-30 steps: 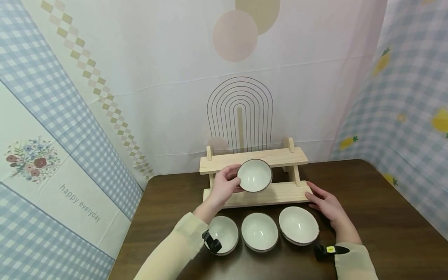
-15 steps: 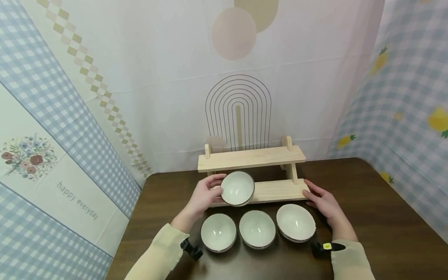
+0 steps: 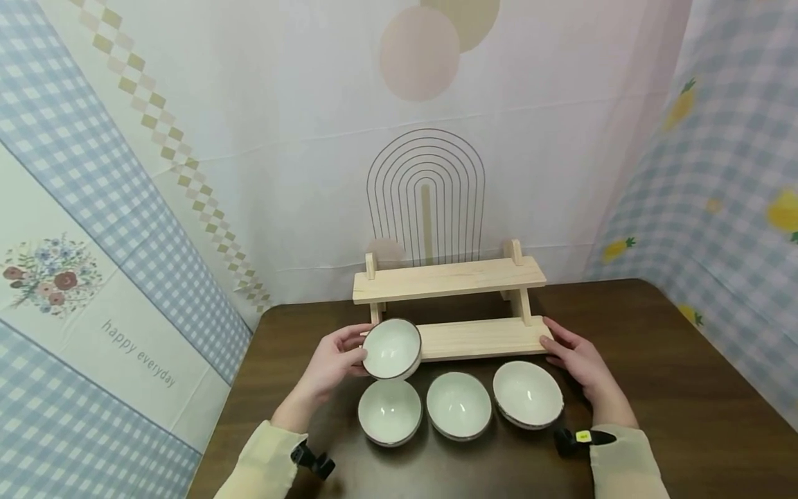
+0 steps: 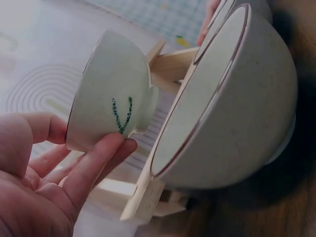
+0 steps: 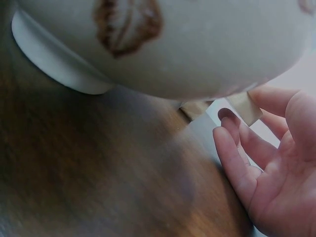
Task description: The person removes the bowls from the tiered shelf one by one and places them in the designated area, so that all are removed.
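Observation:
A white bowl (image 3: 391, 348) with a dark rim is pinched by my left hand (image 3: 327, 364), thumb at the rim and fingers beneath its side. It is held over the left end of the lower shelf of a two-tier wooden rack (image 3: 476, 339). In the left wrist view the bowl (image 4: 108, 94) shows a green dotted mark and tilts; a gap separates its foot from the shelf. My right hand (image 3: 582, 364) grips the right end of that shelf with thumb and forefinger. The right wrist view shows the shelf's end (image 5: 247, 108) partly hidden by a nearby bowl.
Three more bowls stand in a row before the rack: a left bowl (image 3: 390, 414), a middle bowl (image 3: 458, 407) and a right bowl (image 3: 528, 395). The brown table (image 3: 679, 395) meets a patterned cloth (image 3: 299, 187) behind the rack.
My left hand has carried the bowl leftward and down, from in front of the rack's middle to the lower shelf's left end. My right hand has stayed at the shelf's right end.

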